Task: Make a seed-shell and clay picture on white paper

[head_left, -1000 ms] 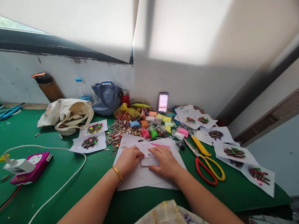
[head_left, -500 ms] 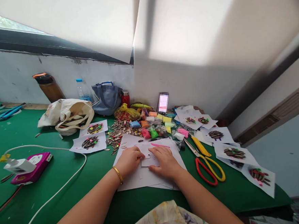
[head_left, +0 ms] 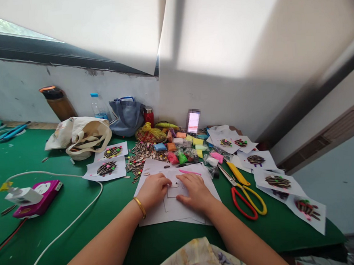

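Observation:
A small white card [head_left: 173,194] lies on larger white sheets [head_left: 154,217] in front of me. On it sits a small white piece [head_left: 174,184], apparently clay, with a black dot. My left hand [head_left: 153,190], with a gold bangle at the wrist, is at the piece's left edge. Its fingers are curled together; whether they pinch anything is hidden. From the right, my right hand [head_left: 195,191] rests on the card, thumb and fingers apart and fairly flat. A pink strip [head_left: 189,171] lies just beyond its fingertips.
Scissors [head_left: 240,194] and a yellow-handled cutter [head_left: 238,172] lie at the right, beside sunflower-seed pictures [head_left: 277,181]. Loose seeds [head_left: 143,153] and coloured clay packets [head_left: 181,146] spread behind the sheets. A phone [head_left: 193,121] leans on the wall. A white cable [head_left: 77,220] crosses the left.
The fingertips of my left hand have shifted very slightly at the white piece. My right hand stays almost still on the card.

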`<action>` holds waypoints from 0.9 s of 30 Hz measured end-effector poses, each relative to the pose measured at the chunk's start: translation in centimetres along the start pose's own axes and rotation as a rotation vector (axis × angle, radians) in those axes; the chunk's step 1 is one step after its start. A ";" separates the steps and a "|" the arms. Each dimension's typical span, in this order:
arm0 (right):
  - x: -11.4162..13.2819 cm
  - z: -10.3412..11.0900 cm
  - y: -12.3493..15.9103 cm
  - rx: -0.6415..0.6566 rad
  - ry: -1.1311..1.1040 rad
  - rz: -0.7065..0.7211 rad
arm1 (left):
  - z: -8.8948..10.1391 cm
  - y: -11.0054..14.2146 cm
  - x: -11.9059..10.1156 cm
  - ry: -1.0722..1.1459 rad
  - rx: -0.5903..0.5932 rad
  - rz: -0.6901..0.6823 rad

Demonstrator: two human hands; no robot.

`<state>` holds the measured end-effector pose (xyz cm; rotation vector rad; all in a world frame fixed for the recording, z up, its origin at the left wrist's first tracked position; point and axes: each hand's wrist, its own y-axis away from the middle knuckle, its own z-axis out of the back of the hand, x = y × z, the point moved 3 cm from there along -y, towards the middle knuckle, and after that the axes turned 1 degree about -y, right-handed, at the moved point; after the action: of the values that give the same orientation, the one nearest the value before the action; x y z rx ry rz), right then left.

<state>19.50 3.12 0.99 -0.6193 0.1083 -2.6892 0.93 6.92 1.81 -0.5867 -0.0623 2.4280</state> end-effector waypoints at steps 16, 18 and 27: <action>-0.1 -0.1 0.0 0.007 0.003 -0.001 | 0.1 0.0 -0.2 0.008 0.043 -0.019; -0.1 -0.1 0.0 0.004 -0.001 0.003 | 0.1 0.1 -0.2 0.010 0.032 -0.002; -0.2 -0.1 0.0 0.001 -0.023 0.003 | 0.3 0.2 -0.1 0.024 -0.011 0.056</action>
<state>19.65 3.17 0.78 -0.6490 0.1017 -2.6784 0.73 6.71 2.08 -0.6304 -0.0502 2.4759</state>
